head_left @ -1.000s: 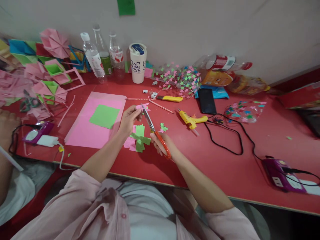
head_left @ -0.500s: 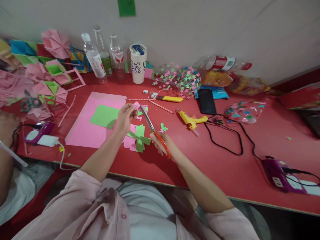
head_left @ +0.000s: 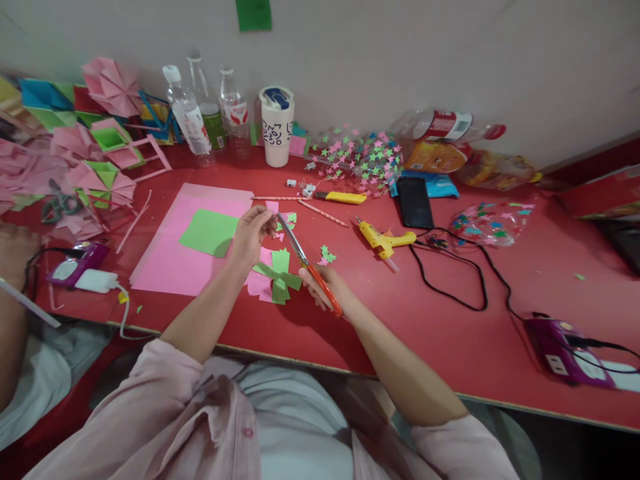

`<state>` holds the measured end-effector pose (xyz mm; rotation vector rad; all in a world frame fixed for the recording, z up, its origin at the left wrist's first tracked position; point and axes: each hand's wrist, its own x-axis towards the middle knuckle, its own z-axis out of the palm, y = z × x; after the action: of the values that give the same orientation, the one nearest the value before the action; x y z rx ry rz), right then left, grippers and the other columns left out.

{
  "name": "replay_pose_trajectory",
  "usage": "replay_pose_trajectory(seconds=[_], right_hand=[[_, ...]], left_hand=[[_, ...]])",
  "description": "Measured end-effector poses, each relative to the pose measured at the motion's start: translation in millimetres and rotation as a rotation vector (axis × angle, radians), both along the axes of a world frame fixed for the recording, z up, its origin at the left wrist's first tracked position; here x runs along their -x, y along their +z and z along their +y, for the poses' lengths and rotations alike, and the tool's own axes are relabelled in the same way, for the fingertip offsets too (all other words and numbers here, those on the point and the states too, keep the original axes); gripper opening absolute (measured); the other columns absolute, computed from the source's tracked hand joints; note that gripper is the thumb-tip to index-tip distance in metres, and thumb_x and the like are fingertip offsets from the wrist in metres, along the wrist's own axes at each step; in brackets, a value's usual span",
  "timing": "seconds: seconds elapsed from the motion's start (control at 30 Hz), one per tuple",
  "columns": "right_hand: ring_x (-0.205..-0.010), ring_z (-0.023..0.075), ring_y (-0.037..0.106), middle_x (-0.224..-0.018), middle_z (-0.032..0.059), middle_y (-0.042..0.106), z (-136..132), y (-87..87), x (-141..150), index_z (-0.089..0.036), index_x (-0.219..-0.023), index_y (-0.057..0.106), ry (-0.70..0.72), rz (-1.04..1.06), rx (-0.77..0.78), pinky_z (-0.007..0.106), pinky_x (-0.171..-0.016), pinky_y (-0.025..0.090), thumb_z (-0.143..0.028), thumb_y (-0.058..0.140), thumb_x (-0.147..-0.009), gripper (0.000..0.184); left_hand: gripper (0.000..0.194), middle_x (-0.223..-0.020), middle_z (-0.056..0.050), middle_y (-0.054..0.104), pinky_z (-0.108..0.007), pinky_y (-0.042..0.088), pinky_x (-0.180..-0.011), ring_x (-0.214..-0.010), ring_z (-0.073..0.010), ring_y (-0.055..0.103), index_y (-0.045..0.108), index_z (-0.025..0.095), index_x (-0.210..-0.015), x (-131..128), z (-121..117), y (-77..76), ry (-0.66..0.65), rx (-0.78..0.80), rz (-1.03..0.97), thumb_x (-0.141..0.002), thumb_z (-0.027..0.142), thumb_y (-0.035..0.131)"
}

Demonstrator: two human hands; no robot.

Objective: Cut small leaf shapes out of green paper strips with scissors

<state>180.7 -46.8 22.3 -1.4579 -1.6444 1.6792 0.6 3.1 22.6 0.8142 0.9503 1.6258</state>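
Note:
Orange-handled scissors point(head_left: 296, 245) are held in my right hand point(head_left: 325, 287), their blades pointing up and left and looking nearly closed. My left hand point(head_left: 253, 232) is closed in a pinch just left of the blade tips. A small bit of pink paper shows at its fingertips, mostly hidden by them. Below the hands lie green paper strips point(head_left: 286, 280) and pink cut pieces point(head_left: 259, 288). Several small green stars point(head_left: 327, 255) rest on the table near my right hand. Under my left wrist are a green sheet point(head_left: 209, 232) and a large pink sheet point(head_left: 165, 260).
Behind stand bottles point(head_left: 187, 120) and a white cup point(head_left: 277, 130). A yellow cutter point(head_left: 343, 197), a yellow glue gun point(head_left: 385, 240) and a phone point(head_left: 415, 203) lie to the right. Paper crafts point(head_left: 100, 147) and another person's arm point(head_left: 15, 300) are at the left.
The scissor blades have come closer together at the paper by my left fingertips. Less of the pink piece shows in my left hand. Both hands stay almost in place.

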Motion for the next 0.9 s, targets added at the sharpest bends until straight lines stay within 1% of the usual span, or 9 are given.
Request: replay_pose_trajectory(seconds=[0.17, 0.27, 0.43, 0.73, 0.9], right_hand=[[-0.027, 0.0063, 0.035, -0.039, -0.008, 0.038, -2.1, 4.0, -1.7, -0.021, -0.064, 0.042, 0.044, 0.016, -0.036, 0.02, -0.03, 0.032, -0.059, 0.049, -0.079, 0.042], [-0.028, 0.0067, 0.035, -0.04, -0.0082, 0.038, -1.6, 3.6, -4.1, -0.02, -0.066, 0.043, 0.054, 0.005, -0.042, 0.021, -0.031, 0.033, -0.06, 0.048, -0.079, 0.042], [-0.027, 0.0071, 0.037, -0.041, -0.008, 0.039, 0.1, 1.6, -6.0, -0.02, -0.066, 0.044, 0.067, -0.01, -0.037, 0.021, -0.031, 0.033, -0.061, 0.049, -0.078, 0.043], [-0.026, 0.0066, 0.035, -0.037, -0.0089, 0.037, -0.5, 6.7, -4.7, -0.021, -0.066, 0.042, 0.051, 0.008, -0.005, 0.021, -0.031, 0.034, -0.06, 0.048, -0.08, 0.042], [-0.024, 0.0064, 0.034, -0.034, -0.0094, 0.035, 1.2, 8.0, -4.5, -0.021, -0.064, 0.041, 0.064, 0.007, 0.011, 0.02, -0.031, 0.033, -0.061, 0.047, -0.081, 0.043]], left_hand=[[0.012, -0.052, 0.004, 0.053, -0.017, 0.038, -0.047, -0.046, -0.0031, 0.048, 0.053, 0.018, -0.064, -1.6, -1.9, -1.4, -0.011, -0.016, 0.1, -0.076, 0.019, 0.055], [0.014, -0.052, 0.004, 0.053, -0.017, 0.038, -0.047, -0.047, -0.0033, 0.048, 0.053, 0.018, -0.063, -2.4, -3.0, -2.5, -0.005, -0.03, 0.136, -0.077, 0.02, 0.055], [0.014, -0.052, 0.004, 0.053, -0.017, 0.038, -0.047, -0.046, -0.0033, 0.047, 0.054, 0.017, -0.064, -2.1, -2.9, -2.8, 0.002, -0.026, 0.159, -0.078, 0.021, 0.055], [0.016, -0.051, 0.004, 0.052, -0.017, 0.038, -0.048, -0.046, -0.0034, 0.047, 0.053, 0.017, -0.063, -1.8, -2.7, -3.2, -0.005, -0.019, 0.204, -0.078, 0.022, 0.055], [0.017, -0.051, 0.004, 0.052, -0.017, 0.038, -0.047, -0.046, -0.0037, 0.047, 0.054, 0.017, -0.063, -0.9, -2.0, -4.5, -0.009, -0.019, 0.211, -0.079, 0.022, 0.055]])
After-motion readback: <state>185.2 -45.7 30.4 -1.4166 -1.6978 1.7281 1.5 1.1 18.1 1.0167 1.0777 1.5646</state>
